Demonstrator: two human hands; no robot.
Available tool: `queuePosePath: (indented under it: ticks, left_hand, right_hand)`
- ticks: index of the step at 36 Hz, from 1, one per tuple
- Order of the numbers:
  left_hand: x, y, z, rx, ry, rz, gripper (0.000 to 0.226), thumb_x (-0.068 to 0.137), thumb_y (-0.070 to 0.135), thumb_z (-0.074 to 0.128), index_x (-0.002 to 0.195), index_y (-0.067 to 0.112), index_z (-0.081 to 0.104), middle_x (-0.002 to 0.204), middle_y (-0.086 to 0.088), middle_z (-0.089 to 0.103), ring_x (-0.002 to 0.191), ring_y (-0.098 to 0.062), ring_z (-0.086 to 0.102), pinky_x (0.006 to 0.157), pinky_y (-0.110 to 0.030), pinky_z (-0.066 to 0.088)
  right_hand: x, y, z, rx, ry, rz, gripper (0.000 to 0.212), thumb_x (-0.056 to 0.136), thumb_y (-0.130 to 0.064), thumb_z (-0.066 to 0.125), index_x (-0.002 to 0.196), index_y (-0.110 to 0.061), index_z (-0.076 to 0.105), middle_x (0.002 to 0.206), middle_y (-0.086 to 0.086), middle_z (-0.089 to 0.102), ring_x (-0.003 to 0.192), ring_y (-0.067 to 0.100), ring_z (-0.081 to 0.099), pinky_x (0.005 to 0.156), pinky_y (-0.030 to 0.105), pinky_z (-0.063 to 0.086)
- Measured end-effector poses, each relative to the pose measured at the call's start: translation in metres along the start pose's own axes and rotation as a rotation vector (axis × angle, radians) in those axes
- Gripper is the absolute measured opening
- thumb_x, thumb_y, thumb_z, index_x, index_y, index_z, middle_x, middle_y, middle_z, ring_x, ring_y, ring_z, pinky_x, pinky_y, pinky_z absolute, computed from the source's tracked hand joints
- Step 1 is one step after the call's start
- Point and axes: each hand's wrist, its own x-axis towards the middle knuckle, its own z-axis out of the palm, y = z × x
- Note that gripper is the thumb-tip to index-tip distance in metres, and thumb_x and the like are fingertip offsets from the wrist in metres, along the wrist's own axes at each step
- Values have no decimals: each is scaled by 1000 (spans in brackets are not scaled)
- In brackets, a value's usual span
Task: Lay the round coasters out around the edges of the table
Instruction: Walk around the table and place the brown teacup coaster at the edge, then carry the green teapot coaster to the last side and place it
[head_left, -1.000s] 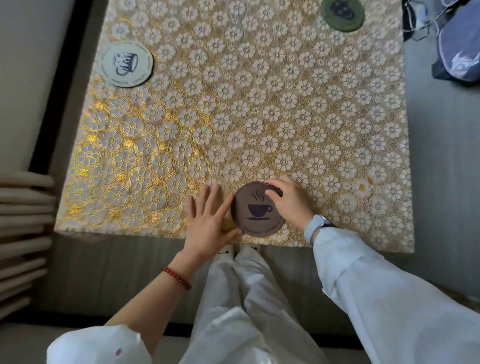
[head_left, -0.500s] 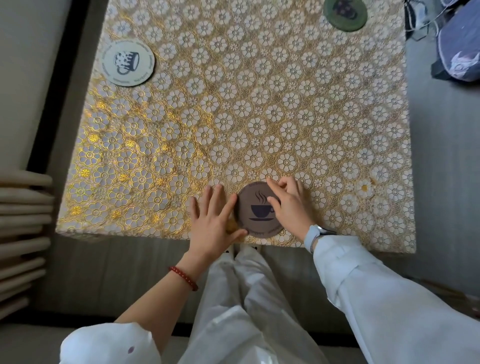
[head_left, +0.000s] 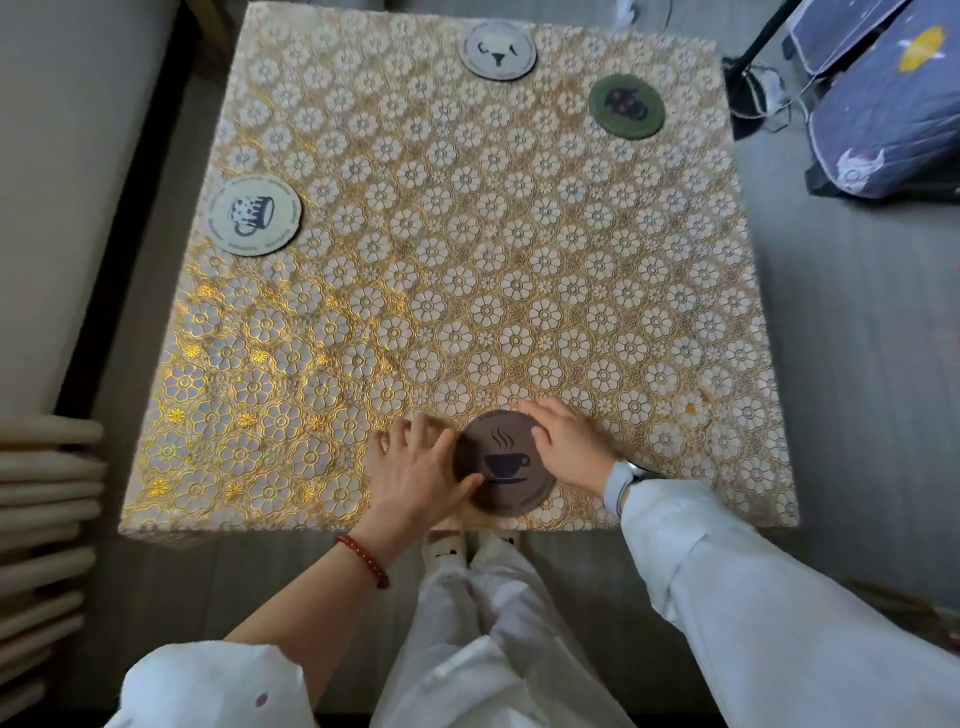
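A brown coaster (head_left: 506, 465) with a steaming-cup print lies flat at the near edge of the table (head_left: 467, 260). My left hand (head_left: 415, 470) rests flat against its left rim, thumb over the coaster's lower left edge. My right hand (head_left: 569, 447) presses its fingers on the coaster's upper right rim. A pale grey coaster (head_left: 253, 214) with a mug print sits by the left edge. A white coaster (head_left: 497, 49) lies at the far edge and a dark green coaster (head_left: 627, 105) near the far right corner.
The table carries a gold and white flower-pattern cloth. A wall and dark strip run along the left, with stacked pale slats (head_left: 47, 519) at lower left. A dark stand base with cables (head_left: 748, 88) and a blue cushion (head_left: 883, 104) lie on the floor at the upper right.
The view has tilted up, so the far white coaster now shows. Both hands stay on the brown coaster at the near edge; my right fingers have shifted slightly along its rim.
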Motion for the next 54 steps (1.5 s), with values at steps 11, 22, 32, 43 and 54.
queuePosePath:
  ticks: [11, 22, 32, 43, 54]
  left_hand:
    - [85, 42, -76, -126, 40, -5, 53, 87, 47, 44, 134, 24, 33, 150, -10, 23, 137, -31, 20, 110, -56, 19]
    - [230, 116, -150, -126, 47, -9, 68, 88, 49, 46, 143, 26, 14, 155, -12, 8, 140, -33, 12, 113, -57, 16]
    - [348, 154, -111, -157, 106, -153, 86, 68, 84, 1, 136, 39, -23, 146, -5, -34, 127, -33, -37, 97, -61, -25]
    - [353, 158, -88, -130, 175, -234, 77, 66, 84, -9, 121, 42, -44, 147, -5, -34, 130, -31, -38, 104, -60, -24]
    - [352, 146, -100, -220, 54, -129, 83, 71, 83, 13, 133, 43, -25, 140, 1, -38, 127, -27, -40, 97, -55, -31]
  right_hand:
    - [19, 29, -80, 304, 6, 141, 30, 97, -16, 33, 113, -6, 56, 82, 14, 66, 42, 7, 32, 37, 17, 29]
    - [141, 99, -224, 260, 252, 71, 29, 95, -16, 34, 112, -5, 56, 79, 6, 63, 42, 9, 33, 39, 19, 29]
    - [284, 145, -286, 194, 437, 160, 24, 92, -19, 42, 86, -1, 56, 89, 18, 58, 93, 32, 54, 83, 41, 46]
    - [346, 139, -285, 309, 452, 394, 86, 77, -38, 67, 133, 7, 20, 144, 23, 22, 135, 37, 18, 109, 51, 26]
    - [335, 114, -280, 881, 601, 303, 64, 84, 11, 44, 138, 3, 10, 147, 23, 25, 134, 31, 31, 108, 26, 25]
